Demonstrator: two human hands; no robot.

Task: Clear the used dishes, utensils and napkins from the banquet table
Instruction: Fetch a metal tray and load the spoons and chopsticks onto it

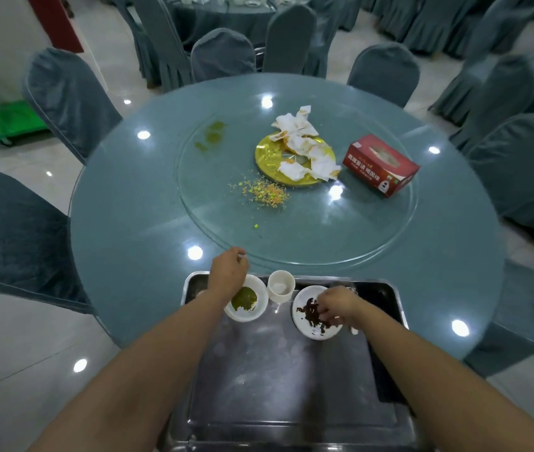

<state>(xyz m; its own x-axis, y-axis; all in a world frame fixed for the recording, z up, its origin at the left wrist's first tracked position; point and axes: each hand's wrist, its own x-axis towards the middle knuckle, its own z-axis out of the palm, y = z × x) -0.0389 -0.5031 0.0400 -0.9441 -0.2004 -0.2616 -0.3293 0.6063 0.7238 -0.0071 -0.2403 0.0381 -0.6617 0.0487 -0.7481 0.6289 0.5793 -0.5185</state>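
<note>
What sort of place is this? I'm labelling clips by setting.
Most likely a restaurant banquet hall after a meal. A big round table carries a glass turntable, chairs in matching fabric covers ring it, and another round table behind is laid with dishes.

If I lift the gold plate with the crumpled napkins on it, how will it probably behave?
The gold plate looks flat and shallow, so it probably lifts stiffly. The crumpled napkins lie loose, some hanging over the rim, so they would likely slide or drop if it tilts. Its glossy surface on the glass turntable may be slippery to grip.
</note>
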